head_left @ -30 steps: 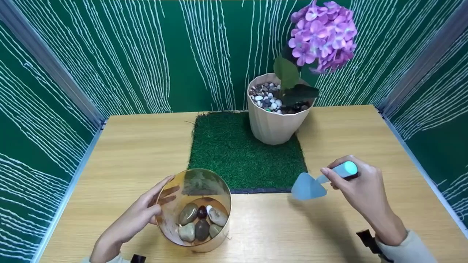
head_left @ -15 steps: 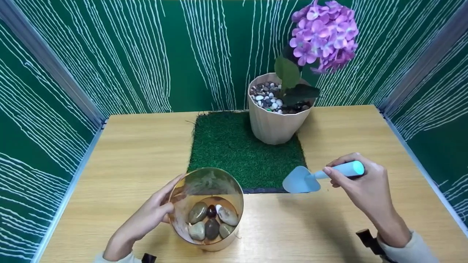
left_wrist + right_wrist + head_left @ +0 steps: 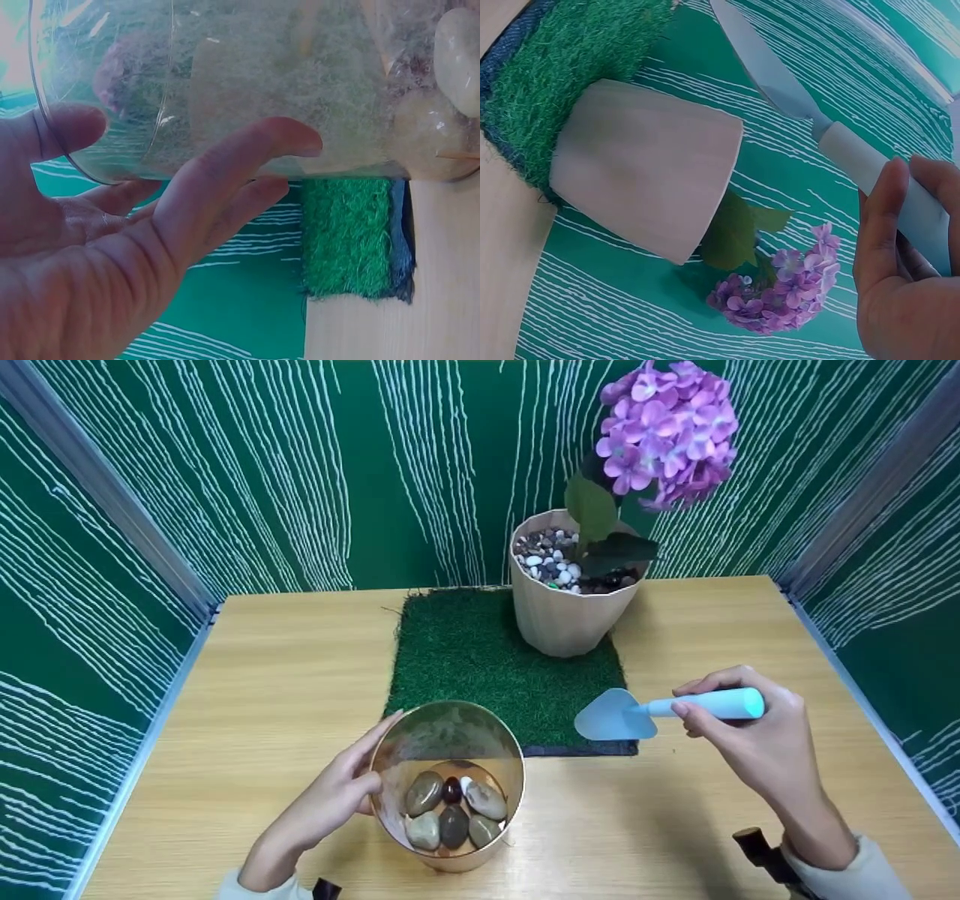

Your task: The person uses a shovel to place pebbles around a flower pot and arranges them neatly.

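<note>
My left hand (image 3: 349, 780) holds a clear, amber-tinted glass jar (image 3: 448, 735) by its left side near the rim. In the left wrist view, the thumb and fingers lie around the jar's wall (image 3: 247, 82). Several smooth stones (image 3: 453, 826) lie on the jar's bottom, grey, dark and one deep red. My right hand (image 3: 757, 735) grips the handle of a pale blue trowel (image 3: 616, 718), fingers wrapped round it in the right wrist view. The trowel's blade points left, above the front right corner of the grass mat. It touches nothing that I can make out.
A beige pot (image 3: 562, 622) with pebbles and a purple hydrangea (image 3: 671, 435) stands on the back right of the artificial grass mat (image 3: 465, 660). Green walls (image 3: 262, 472) with white lines enclose the wooden table (image 3: 300, 660) at the back and sides.
The left hand and the jar with its stones have moved right together. The right hand has shifted slightly right and up, and the trowel has swung from slanting down to nearly level.
</note>
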{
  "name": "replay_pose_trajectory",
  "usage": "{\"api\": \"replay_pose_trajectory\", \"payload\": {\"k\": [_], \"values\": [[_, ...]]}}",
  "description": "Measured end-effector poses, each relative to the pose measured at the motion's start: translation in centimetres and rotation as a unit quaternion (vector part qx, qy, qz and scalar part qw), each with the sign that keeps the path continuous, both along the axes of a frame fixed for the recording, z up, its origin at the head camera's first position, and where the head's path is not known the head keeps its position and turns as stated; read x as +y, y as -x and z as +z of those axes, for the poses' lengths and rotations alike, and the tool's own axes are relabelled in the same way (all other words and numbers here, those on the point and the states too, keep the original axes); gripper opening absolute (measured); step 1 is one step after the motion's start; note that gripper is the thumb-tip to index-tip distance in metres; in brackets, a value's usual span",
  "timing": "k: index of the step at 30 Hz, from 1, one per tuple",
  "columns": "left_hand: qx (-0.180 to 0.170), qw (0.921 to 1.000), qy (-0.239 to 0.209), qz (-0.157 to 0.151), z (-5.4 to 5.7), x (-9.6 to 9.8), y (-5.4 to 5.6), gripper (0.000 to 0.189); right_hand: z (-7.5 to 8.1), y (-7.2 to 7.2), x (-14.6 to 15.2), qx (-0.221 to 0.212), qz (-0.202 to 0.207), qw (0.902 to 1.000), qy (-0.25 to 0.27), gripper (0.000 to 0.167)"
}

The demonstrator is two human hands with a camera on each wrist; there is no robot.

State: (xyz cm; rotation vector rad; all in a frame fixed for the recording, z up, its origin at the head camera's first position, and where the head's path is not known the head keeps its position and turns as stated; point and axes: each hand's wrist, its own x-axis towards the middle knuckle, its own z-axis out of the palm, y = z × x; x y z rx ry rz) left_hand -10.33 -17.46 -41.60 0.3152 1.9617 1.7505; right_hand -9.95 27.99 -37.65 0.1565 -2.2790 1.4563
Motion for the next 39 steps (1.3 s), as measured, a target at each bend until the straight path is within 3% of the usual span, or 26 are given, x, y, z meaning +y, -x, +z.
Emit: {"api": "replay_pose_trajectory", "payload": {"k": [7, 16, 24, 32, 39], "values": [[-0.002, 1.0000, -0.002, 0.008, 0.0, 1.1, 0.0, 0.084, 0.5, 0.0, 0.0, 0.022, -0.008, 0.9972, 0.072, 0.020], [-0.006, 0.9999, -0.009, 0.010, -0.1, 2.6, 0.1, 0.082, 0.8, 0.0, -0.1, 0.060, 0.025, 0.9902, 0.124, 0.019], [0.005, 0.9998, 0.001, 0.018, -0.1, 3.7, 0.1, 0.082, 1.7, -0.2, -0.9, 0.040, -0.009, 0.9904, 0.132, 0.019], [0.004, 0.9998, -0.017, 0.005, -0.3, 4.4, 0.2, 0.079, 1.8, 0.1, -1.6, 0.062, 0.034, 0.9831, 0.169, 0.015], [0.013, 0.9998, -0.004, 0.013, -0.3, 5.0, 0.2, 0.079, 1.6, 0.4, -1.9, 0.085, 0.055, 0.9817, 0.161, 0.016]]}}
